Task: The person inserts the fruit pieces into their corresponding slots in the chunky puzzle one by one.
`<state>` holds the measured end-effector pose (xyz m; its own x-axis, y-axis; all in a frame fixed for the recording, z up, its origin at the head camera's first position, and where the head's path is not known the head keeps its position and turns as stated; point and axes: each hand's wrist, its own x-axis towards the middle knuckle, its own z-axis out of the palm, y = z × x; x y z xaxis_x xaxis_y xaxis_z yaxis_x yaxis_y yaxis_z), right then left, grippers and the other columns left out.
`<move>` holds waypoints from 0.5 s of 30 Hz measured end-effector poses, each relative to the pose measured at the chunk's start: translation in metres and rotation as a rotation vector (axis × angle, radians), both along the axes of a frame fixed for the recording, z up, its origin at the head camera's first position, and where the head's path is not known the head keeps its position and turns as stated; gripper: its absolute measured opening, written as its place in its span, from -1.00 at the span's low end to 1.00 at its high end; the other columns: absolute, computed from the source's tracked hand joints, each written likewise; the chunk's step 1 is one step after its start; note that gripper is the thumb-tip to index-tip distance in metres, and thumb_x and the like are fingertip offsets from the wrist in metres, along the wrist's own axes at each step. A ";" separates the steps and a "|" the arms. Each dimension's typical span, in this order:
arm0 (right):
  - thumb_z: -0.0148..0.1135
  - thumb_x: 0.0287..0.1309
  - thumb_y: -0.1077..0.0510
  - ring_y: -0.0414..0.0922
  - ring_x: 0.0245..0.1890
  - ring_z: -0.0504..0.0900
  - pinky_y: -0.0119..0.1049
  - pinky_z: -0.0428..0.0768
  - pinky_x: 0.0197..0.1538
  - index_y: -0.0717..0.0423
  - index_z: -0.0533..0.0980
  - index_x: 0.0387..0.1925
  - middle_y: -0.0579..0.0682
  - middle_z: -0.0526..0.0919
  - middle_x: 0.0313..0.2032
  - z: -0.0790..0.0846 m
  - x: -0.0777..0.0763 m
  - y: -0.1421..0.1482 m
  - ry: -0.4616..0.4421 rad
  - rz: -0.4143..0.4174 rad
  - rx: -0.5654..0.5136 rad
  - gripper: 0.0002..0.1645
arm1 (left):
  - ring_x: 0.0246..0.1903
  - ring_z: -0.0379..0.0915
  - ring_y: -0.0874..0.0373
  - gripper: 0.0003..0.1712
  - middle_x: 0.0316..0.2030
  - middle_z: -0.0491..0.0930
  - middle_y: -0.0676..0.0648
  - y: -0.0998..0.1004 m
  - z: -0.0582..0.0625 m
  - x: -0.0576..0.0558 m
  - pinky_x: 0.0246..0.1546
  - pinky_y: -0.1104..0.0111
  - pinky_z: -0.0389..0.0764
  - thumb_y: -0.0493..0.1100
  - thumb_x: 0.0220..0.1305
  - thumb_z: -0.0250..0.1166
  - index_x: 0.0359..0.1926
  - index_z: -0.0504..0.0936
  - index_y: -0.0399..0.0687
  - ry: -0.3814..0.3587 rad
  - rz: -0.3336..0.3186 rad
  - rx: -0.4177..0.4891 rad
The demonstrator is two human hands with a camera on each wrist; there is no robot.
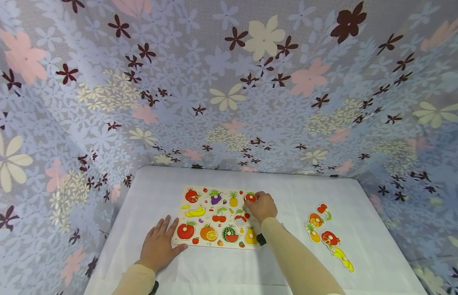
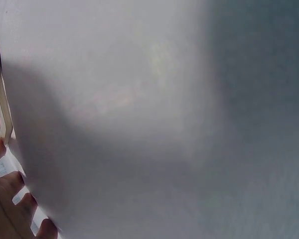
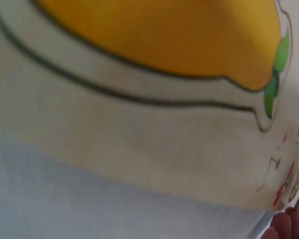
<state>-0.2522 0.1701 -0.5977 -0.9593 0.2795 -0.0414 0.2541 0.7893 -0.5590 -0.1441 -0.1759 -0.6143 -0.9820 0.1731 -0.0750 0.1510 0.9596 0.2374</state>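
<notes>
A pale wooden fruit puzzle board point(image 1: 210, 225) lies on the white-covered table. My right hand point(image 1: 264, 205) is over its upper right corner and pinches a red strawberry puzzle piece point(image 1: 250, 197). In the right wrist view, the curled fingertips point(image 3: 289, 224) show at the lower right, right at a thin edge. My left hand point(image 1: 159, 245) rests on the tablecloth with fingers spread, its thumb at the board's lower left corner. In the left wrist view, its fingers point(image 2: 12, 184) show only at the left edge, beside the board's side. A yellow pear point(image 3: 189, 40) fills the top of the right wrist view.
Right of the board lie several loose pieces: cherries point(image 1: 322, 209), an orange point(image 1: 315, 220), a pineapple point(image 1: 313, 234), a pomegranate point(image 1: 330, 238) and bananas point(image 1: 342, 259). They partly overlap. Flowered fabric walls point(image 1: 229, 135) rise around the table point(image 1: 288, 184).
</notes>
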 end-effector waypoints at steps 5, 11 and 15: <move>0.44 0.04 -0.16 0.03 -0.24 0.59 -0.02 0.64 -0.18 0.20 0.58 0.05 0.12 0.62 -0.16 -0.004 -0.002 -0.001 0.004 0.001 0.027 -0.34 | 0.46 -0.07 -0.28 0.15 0.51 0.04 -0.27 0.000 -0.001 0.000 0.38 -0.20 0.05 0.43 0.08 0.35 0.54 0.18 -0.02 0.015 -0.009 -0.009; 0.45 0.04 -0.17 0.03 -0.22 0.59 -0.01 0.65 -0.17 0.19 0.58 0.07 0.13 0.60 -0.14 -0.007 -0.004 -0.002 0.008 0.022 0.070 -0.32 | 0.46 -0.06 -0.27 0.14 0.51 0.06 -0.27 -0.001 -0.003 -0.001 0.38 -0.20 0.06 0.43 0.09 0.34 0.54 0.18 -0.02 0.033 -0.011 -0.011; 0.46 0.03 -0.17 0.04 -0.21 0.61 0.00 0.67 -0.18 0.19 0.59 0.06 0.13 0.61 -0.14 -0.008 -0.004 -0.004 0.029 0.040 0.115 -0.32 | 0.46 -0.05 -0.27 0.14 0.50 0.07 -0.26 -0.002 -0.004 -0.001 0.38 -0.20 0.07 0.43 0.08 0.35 0.53 0.20 -0.02 0.042 -0.011 -0.014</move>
